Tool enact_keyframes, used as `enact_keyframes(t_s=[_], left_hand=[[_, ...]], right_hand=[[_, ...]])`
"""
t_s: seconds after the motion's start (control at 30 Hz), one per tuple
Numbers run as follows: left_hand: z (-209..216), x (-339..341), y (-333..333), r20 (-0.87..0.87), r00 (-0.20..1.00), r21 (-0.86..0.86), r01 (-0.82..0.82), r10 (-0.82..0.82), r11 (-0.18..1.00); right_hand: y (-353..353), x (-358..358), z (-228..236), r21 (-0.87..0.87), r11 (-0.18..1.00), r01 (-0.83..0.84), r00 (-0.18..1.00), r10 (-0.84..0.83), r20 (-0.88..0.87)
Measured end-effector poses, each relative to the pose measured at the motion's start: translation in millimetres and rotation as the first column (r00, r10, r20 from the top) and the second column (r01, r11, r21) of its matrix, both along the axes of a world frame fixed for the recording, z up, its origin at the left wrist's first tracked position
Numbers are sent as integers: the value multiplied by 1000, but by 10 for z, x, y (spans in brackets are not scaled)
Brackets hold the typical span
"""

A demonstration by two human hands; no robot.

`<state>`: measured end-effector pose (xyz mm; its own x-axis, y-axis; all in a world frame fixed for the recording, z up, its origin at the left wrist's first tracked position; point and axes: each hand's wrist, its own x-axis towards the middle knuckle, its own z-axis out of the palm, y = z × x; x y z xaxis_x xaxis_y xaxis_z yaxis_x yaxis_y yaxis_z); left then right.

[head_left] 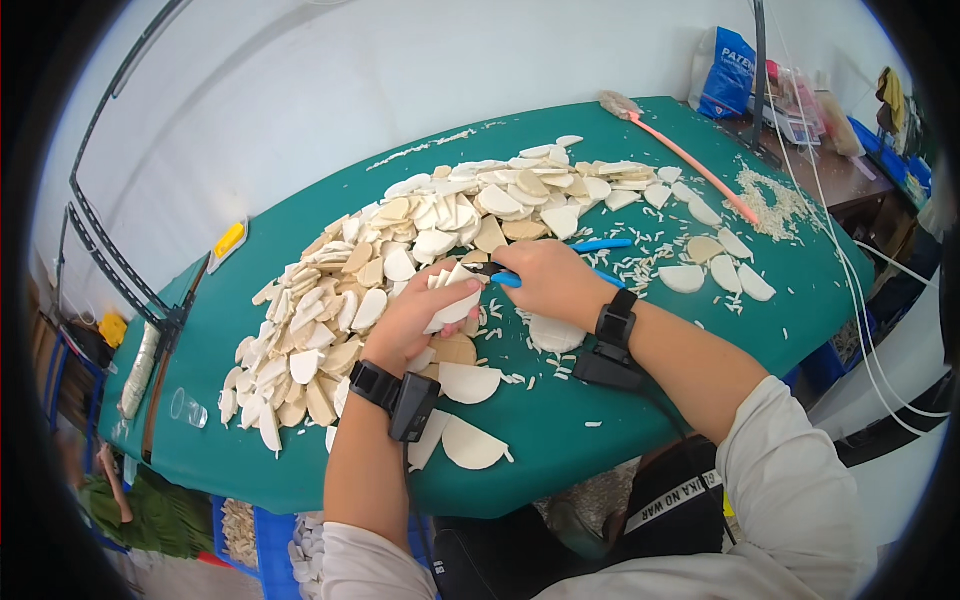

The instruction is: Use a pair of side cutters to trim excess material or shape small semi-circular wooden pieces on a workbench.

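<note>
Well, left grip (408, 315) holds white pieces (460, 274); right grip (548, 280) clenches blue-handled tool (507, 280), partly hidden, tip contact unclear.

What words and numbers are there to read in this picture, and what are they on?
I won't copy the words, but here's where they are:
Blue-and-white plastic bag, upper right: big pale letters, clear; its smaller print is too small to read.
White cloth band across the black cloth at the person's lap: dark capital letters, readable.
Tiny pale mark, lower middle: too small to read.
</note>
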<state>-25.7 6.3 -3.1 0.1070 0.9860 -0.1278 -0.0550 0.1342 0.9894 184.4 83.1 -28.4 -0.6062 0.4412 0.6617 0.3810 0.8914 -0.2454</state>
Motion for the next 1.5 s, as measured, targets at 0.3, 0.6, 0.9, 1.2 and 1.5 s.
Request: enact_keyframes(t_s=[0.3, 0.6, 0.9, 1.2, 1.5], left_hand=[[9, 56, -21, 54, 997, -30, -53, 54, 998], [26, 29, -15, 48, 999, 17, -5, 5, 1000], [2, -22, 11, 42, 999, 6, -27, 27, 1000], [46, 62, -11, 29, 999, -57, -38, 40, 998], [13, 48, 20, 3, 1000, -11, -6, 6, 1000]], right_hand=[[0, -19, -59, -65, 998, 11, 999, -9, 41], [5, 2, -84, -66, 998, -5, 1000, 5, -6], [-12, -19, -66, -61, 998, -4, 1000, 3, -14], [-6, 7, -74, -68, 997, 34, 999, -34, -1], [-15, 22, -53, -90, 995, 34, 999, -36, -24]])
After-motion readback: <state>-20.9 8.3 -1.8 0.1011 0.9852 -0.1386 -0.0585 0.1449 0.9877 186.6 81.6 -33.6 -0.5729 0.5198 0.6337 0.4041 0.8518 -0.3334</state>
